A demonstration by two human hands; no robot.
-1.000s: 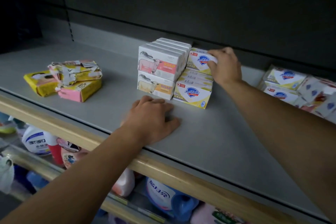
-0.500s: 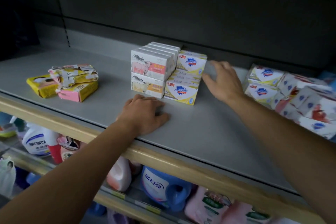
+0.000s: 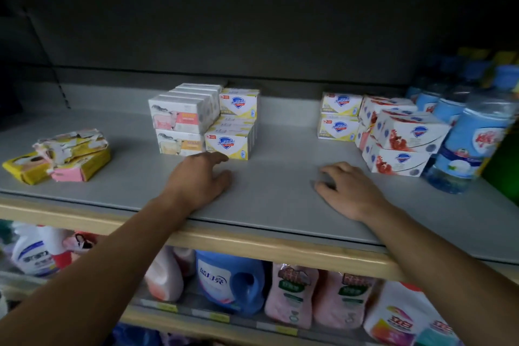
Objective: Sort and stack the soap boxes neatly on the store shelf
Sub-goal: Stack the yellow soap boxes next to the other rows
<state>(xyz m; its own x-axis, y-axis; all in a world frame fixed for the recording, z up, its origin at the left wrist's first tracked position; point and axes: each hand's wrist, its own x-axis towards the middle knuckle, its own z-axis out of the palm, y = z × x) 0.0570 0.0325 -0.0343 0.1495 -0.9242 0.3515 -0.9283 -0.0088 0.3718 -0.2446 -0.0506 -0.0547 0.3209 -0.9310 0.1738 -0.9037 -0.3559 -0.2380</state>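
no grip on anything: the right hand (image 3: 348, 189) has let go of the yellow soap box (image 3: 238, 102) it was placing and come back to rest on the shelf (image 3: 275, 185), fingers loosely curled. the left hand (image 3: 200, 177) stays flat, just in front of the middle stack (image 3: 202, 121). that box now sits on top of the stack. more boxes (image 3: 393, 132) wait at the right, crumpled packs (image 3: 60, 156) at the left, so sorting looks unfinished.

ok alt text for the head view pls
Both hands, left and right, rest empty on a grey store shelf between yellow Safeguard soap boxes stacked beside sheep-print soap boxes and pomegranate-print Safeguard boxes at right.
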